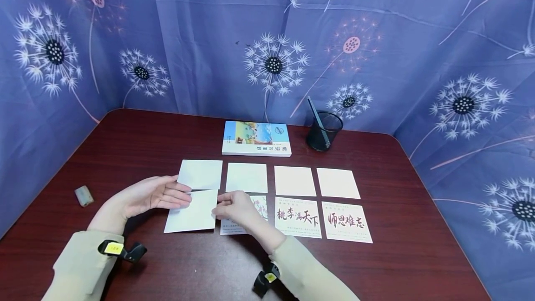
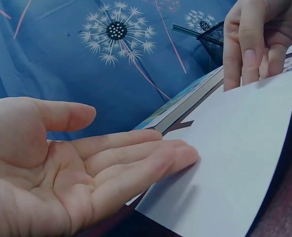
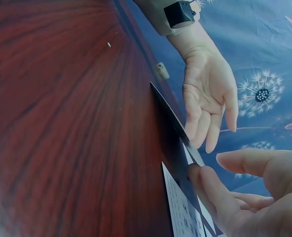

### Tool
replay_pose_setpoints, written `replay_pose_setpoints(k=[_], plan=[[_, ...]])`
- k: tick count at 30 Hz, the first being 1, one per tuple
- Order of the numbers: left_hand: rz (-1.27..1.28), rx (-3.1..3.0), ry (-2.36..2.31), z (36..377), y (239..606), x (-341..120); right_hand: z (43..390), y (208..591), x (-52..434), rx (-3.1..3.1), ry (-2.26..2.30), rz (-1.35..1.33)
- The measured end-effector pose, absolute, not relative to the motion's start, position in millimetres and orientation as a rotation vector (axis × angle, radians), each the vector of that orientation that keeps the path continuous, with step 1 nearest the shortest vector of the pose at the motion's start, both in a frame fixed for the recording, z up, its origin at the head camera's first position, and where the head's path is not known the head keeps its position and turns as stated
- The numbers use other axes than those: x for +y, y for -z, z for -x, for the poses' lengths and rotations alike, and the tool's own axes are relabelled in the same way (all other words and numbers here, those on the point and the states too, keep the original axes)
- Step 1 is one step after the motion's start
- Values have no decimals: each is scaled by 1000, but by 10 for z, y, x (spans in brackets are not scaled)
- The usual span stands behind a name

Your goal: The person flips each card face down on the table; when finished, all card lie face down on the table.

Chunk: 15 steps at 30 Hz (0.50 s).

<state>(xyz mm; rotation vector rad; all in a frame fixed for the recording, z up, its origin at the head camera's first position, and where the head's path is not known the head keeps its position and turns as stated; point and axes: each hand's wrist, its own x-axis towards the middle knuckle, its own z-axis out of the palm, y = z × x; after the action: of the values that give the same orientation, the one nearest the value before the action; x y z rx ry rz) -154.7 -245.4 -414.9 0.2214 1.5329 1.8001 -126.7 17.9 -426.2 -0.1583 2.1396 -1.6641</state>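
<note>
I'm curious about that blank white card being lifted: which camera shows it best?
The left wrist view: the blank white card fills the frame. The head view shows it small between both hands; the right wrist view shows only its thin edge.

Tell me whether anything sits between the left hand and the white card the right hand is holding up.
Nothing visible does. The left hand lies open, palm up, its fingertips already at the edge of the white card, which the right hand pinches at its opposite edge.

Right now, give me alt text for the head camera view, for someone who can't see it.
A right hand pinches a blank white card at its edge while the open left hand supports it, over a dark red table. Other cards lie in two rows, some with calligraphy; behind them are a book and a black mesh pen cup.
</note>
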Motion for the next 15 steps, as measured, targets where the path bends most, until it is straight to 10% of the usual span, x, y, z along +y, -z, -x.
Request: replay_pose_setpoints(k=[15], plan=[[-234, 1594, -1762, 1554, 4173, -2455, 1311, 4263, 270, 2088, 1639, 166]])
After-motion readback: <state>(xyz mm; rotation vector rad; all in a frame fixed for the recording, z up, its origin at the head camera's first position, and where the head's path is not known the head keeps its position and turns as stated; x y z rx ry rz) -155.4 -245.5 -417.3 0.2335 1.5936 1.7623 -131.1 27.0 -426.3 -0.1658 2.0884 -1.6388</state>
